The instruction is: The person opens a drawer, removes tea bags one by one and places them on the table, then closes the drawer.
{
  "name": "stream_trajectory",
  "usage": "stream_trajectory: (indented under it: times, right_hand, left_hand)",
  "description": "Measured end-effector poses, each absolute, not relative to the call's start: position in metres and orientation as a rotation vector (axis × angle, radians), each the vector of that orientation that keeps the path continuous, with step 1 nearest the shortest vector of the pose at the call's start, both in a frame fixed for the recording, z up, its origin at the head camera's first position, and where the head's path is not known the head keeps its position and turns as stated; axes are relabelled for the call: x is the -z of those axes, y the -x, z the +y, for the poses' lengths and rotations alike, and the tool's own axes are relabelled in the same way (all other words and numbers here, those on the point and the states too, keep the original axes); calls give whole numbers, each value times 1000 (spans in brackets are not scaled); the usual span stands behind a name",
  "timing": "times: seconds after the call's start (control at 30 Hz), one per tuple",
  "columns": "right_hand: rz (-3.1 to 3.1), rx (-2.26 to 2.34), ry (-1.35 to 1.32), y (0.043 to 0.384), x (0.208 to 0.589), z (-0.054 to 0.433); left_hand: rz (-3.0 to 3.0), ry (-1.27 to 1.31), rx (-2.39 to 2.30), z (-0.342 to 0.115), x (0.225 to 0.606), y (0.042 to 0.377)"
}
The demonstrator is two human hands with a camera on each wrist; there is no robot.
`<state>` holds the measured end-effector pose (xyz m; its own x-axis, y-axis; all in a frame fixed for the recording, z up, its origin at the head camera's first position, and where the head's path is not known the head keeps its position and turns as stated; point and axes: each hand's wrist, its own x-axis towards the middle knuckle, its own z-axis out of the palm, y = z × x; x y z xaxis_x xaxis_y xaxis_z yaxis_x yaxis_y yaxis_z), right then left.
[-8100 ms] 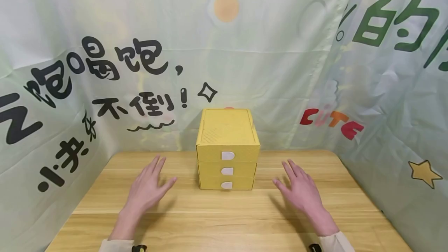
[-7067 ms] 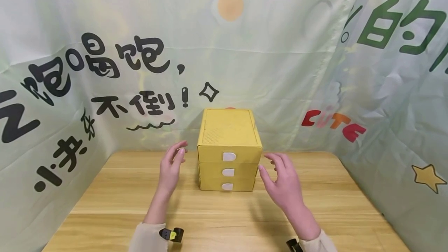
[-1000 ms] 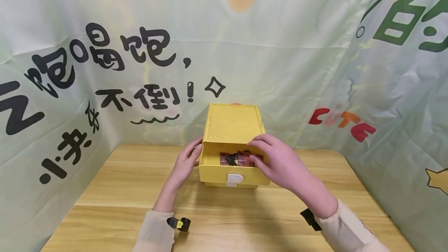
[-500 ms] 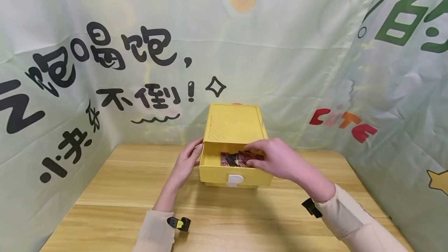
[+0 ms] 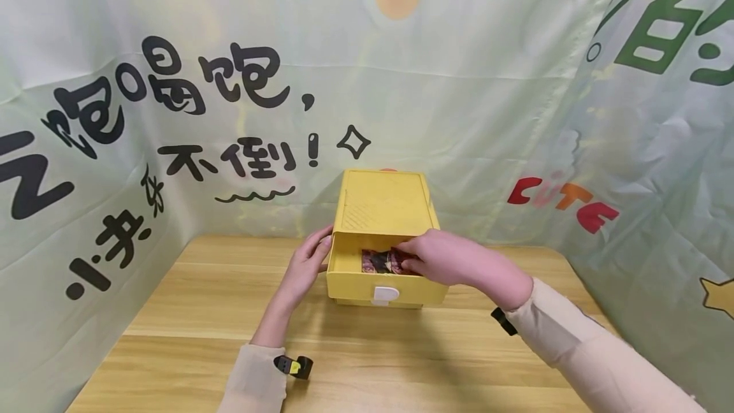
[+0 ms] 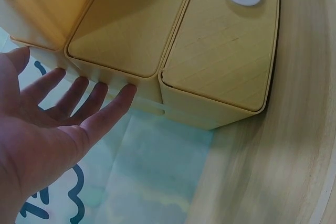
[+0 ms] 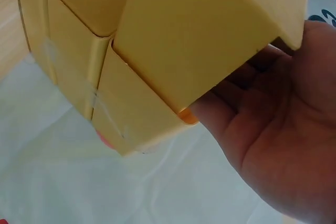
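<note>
Fingers (image 6: 107, 116) of the left hand (image 5: 306, 265), spread, touched the yellow boxlike cabinet (image 5: 390, 202), probably steadying it; whether the right hand (image 5: 444, 258) had its fingers clamped on the dark-red printed packets (image 5: 377, 262) inside the top drawer (image 5: 352, 285), I could not tell. Wooden table (image 5: 229, 311) carried this near its back edge.

Drawer (image 5: 355, 284): room left of packets (image 5: 377, 261); right hand (image 5: 444, 259) blocks right.
</note>
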<state>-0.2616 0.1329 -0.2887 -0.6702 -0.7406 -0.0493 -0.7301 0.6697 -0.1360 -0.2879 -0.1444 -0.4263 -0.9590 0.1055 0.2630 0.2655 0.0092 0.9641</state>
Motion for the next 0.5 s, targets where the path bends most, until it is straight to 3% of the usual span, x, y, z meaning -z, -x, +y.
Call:
stream_trajectory:
  times: [0.5]
  right_hand:
    - [2817,-62,1232,271,289,122]
  left_hand:
    - [-2129,394,2115,-144,427,289]
